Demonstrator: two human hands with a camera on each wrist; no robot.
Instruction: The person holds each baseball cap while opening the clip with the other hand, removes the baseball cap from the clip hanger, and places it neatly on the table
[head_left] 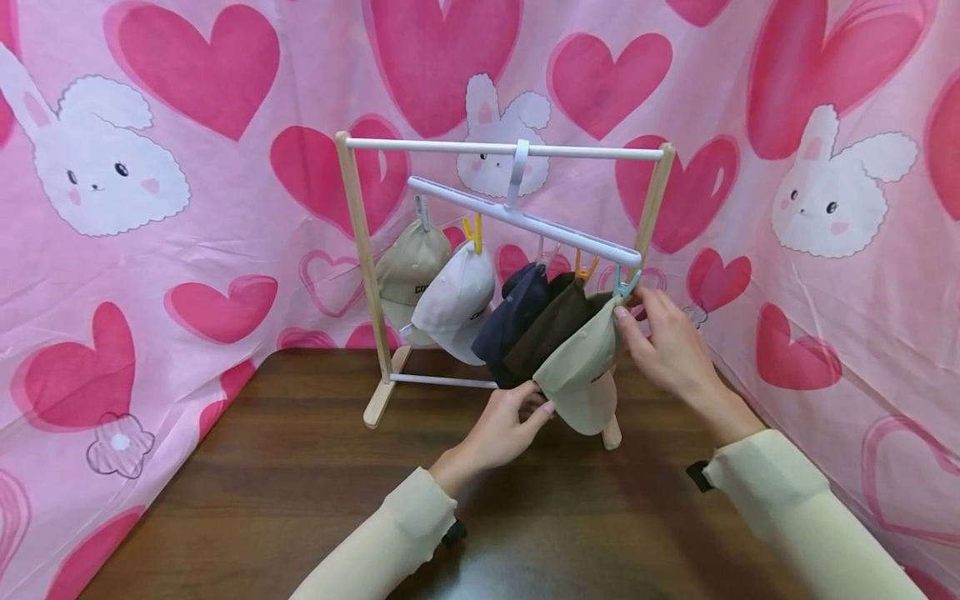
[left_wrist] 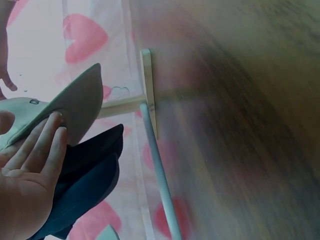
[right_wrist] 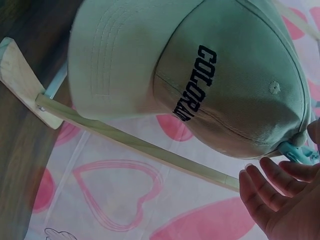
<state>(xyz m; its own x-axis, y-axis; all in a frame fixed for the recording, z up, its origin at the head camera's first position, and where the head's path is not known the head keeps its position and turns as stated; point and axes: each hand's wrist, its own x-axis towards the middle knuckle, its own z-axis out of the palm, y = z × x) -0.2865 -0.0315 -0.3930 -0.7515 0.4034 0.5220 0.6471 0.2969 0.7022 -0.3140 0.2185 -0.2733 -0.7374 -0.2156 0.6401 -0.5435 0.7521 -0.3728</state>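
Observation:
A beige baseball cap [head_left: 581,358] with dark lettering hangs from a light-blue clip [head_left: 627,282] at the hanger's lower right end. My left hand [head_left: 510,425] pinches this cap's lower edge; in the left wrist view its fingers [left_wrist: 42,145] lie along the cap's underside. My right hand [head_left: 671,342] is at the cap's top, its thumb by the crown and its loosely bent fingers [right_wrist: 272,192] beside the clip. The white hanger [head_left: 517,218] hooks over the rack's top rail and slopes down to the right.
More caps hang to the left: a black one [head_left: 551,329], a navy one [head_left: 513,317], a white one [head_left: 457,292] and a khaki one [head_left: 412,262]. The wooden-legged rack [head_left: 363,258] stands on a brown table [head_left: 300,492], before a pink heart-and-rabbit cloth [head_left: 315,67].

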